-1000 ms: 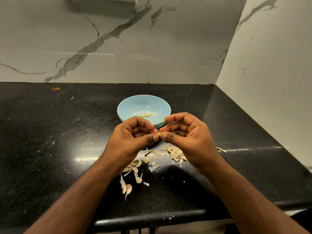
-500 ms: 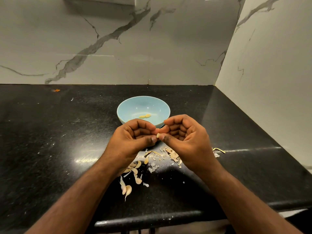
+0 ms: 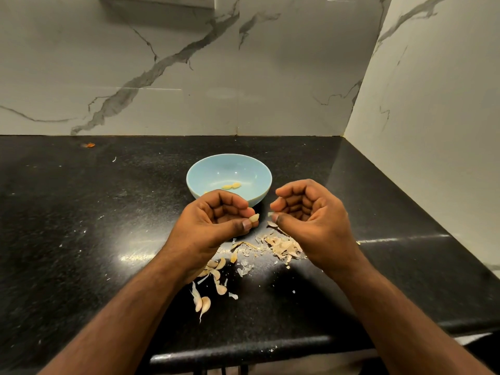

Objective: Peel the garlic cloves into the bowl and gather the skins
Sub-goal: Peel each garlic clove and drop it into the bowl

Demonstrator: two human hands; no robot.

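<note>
A small, pale yellow peeled garlic clove [image 3: 254, 218] sits pinched between the thumb and fingertips of the left hand [image 3: 216, 226], just in front of the glossy light-blue round bowl [image 3: 213, 169]. Half a second ago both hands met on the clove; now they have drawn apart, and the right hand [image 3: 311, 223] pinches a thin scrap of papery skin [image 3: 270, 214] between thumb and forefinger. Two peeled cloves [image 3: 231, 186] lie in the bowl. Beneath the hands, dry, flaky tan skins [image 3: 284, 247] are heaped on the black speckled stone bench [image 3: 81, 226], with several unpeeled cloves [image 3: 203, 303] nearer the front edge. White marble-patterned wall panels [image 3: 162, 77] with grey veins meet in a corner behind.
</note>
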